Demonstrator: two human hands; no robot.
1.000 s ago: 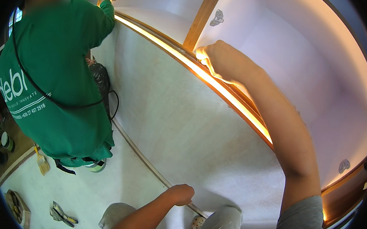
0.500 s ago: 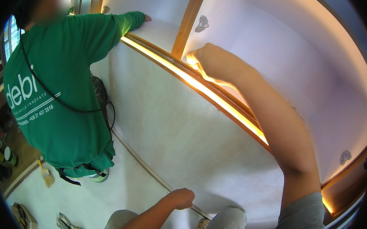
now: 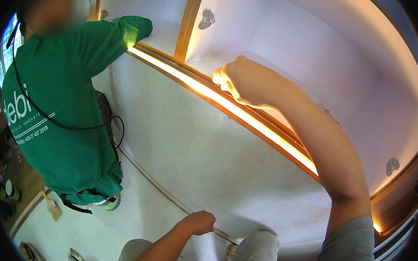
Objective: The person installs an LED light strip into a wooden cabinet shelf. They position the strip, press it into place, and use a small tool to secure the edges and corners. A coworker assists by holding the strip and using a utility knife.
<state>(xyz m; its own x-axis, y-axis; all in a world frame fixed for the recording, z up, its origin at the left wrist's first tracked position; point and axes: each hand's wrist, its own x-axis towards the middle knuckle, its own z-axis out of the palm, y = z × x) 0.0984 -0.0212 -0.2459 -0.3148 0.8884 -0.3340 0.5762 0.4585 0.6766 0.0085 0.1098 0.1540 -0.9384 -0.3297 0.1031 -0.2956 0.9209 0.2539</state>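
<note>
My right hand [image 3: 245,80] is curled at the wooden front edge [image 3: 263,116] of a white cabinet compartment, its fingertips lit by the glowing light strip [image 3: 193,83] running under that edge. Its fingers are closed, and whatever they grip is hidden from view. Lower down, my left hand [image 3: 199,223] makes a loose fist in front of my knees, near the foot of the curved pale panel [image 3: 203,144]. Nothing shows sticking out of that fist. To the right of the wooden divider [image 3: 189,25], a metal hinge plate [image 3: 206,20] is fixed inside the compartment.
At the left a person in a green shirt [image 3: 60,115] reaches into the neighbouring compartment. A yellow-handled brush [image 3: 52,207], a putty knife [image 3: 82,260] and an open bag [image 3: 30,254] lie on the pale floor. A can [image 3: 13,190] stands farther left.
My right hand has shifted rightward along the edge, away from the divider. The co-worker's hand, visible before, is now out of sight. My left hand stays closed in about the same place.
</note>
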